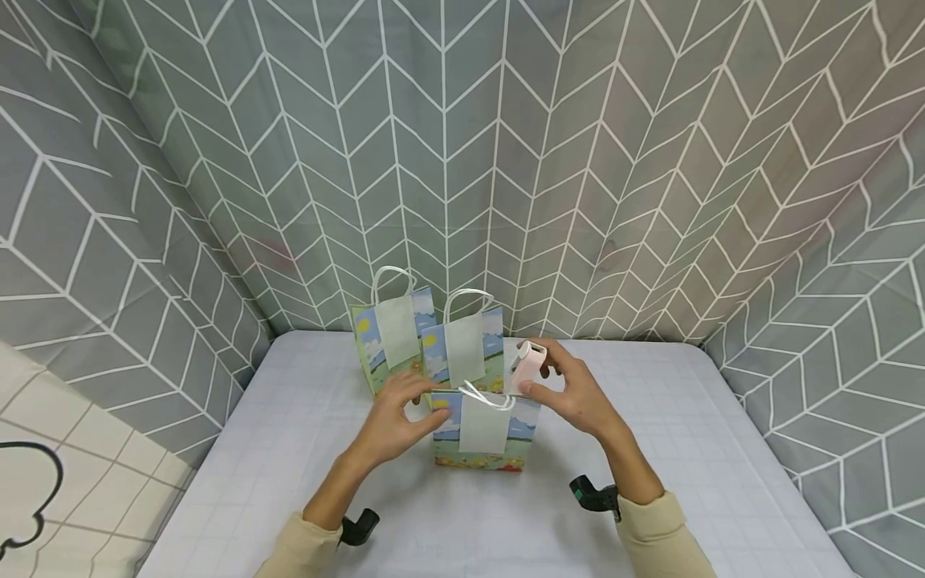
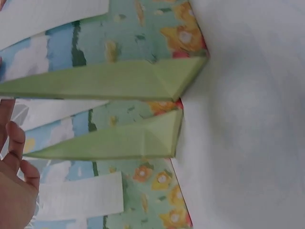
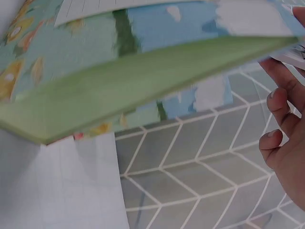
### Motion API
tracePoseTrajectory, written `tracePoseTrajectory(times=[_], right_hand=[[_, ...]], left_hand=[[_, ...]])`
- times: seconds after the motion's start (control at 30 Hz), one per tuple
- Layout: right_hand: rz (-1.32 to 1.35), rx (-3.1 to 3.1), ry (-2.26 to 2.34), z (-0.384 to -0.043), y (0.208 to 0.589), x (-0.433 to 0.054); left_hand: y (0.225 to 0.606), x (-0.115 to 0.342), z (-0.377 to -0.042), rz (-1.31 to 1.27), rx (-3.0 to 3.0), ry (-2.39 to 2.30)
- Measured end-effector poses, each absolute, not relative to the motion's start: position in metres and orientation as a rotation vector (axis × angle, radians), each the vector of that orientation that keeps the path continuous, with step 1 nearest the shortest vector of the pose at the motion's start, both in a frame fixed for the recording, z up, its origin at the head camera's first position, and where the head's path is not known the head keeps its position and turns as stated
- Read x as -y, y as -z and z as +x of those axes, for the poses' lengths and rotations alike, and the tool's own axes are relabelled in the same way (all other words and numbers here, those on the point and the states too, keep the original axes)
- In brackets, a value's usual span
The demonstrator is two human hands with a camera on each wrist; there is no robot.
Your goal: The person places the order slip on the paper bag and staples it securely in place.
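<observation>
A patterned paper gift bag [image 1: 482, 433] stands at the front of the group, with a white panel and white handles leaning over its front. The thumb and fingers of my left hand [image 1: 393, 421] pinch this bag at its upper left corner. My right hand [image 1: 578, 397] holds a small pink-and-white device [image 1: 530, 365] between thumb and fingers, just above the bag's upper right corner. What kind of device it is, I cannot tell. In the left wrist view, green side folds [image 2: 105, 81] of two bags lie side by side. The right wrist view catches only a pale edge of the device.
Two matching bags stand behind the front one: a middle bag [image 1: 466, 353] and a back left bag [image 1: 396, 333], handles upright. All stand on a table with a white cloth [image 1: 650, 433]. A grey curtain with white zigzag lines [image 1: 462, 160] hangs behind and at the sides.
</observation>
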State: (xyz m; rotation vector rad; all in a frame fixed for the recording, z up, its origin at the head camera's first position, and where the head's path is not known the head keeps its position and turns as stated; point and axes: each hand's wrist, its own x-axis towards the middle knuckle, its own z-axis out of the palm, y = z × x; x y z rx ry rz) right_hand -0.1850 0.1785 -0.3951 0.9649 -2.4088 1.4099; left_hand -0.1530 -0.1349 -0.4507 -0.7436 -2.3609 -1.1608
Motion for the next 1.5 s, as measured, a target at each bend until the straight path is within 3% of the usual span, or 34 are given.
tracePoseTrajectory(times=[0.43,1.17,1.5], right_hand=[[0.778,2.507,-1.355,-0.187,0.419,-0.227],[0.312,2.917,-1.325,-0.19,0.471,-0.307],[0.298,3.005,-1.33,-0.191,0.485,-0.319]], left_hand=[[0.465,0.154,-0.151,-0.783,2.518,1.204],[0.476,0.113,-0.162,-0.708,2.415,1.049],[0.479,0.094,-0.169,-0.686,2.316,0.977]])
